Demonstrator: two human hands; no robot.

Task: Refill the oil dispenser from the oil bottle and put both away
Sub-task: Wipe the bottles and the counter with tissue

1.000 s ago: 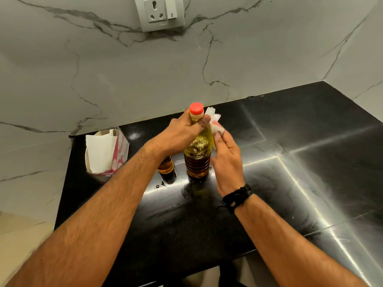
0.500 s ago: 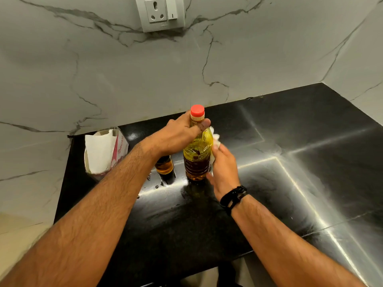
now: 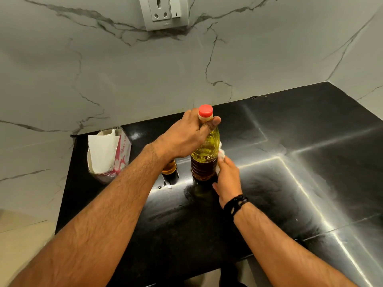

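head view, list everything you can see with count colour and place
oil bottle: 1, yellow oil, upright mid counter
cap: 1, red, on the bottle
dispenser: 1, amber, left of the bottle, mostly hidden by the left arm
tissue: 1, white, against the bottle's right side
tissue box: 1, white and pink, counter's back left
counter: 1, black
socket: 1, white, on the wall
wristband: 1, black, right wrist
left hand: grips the bottle neck
right hand: holds the tissue to the bottle

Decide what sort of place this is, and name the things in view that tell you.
Most likely a home kitchen: a polished black stone counter against a marble-look wall, a wall socket above it, and an oil bottle standing on the counter.
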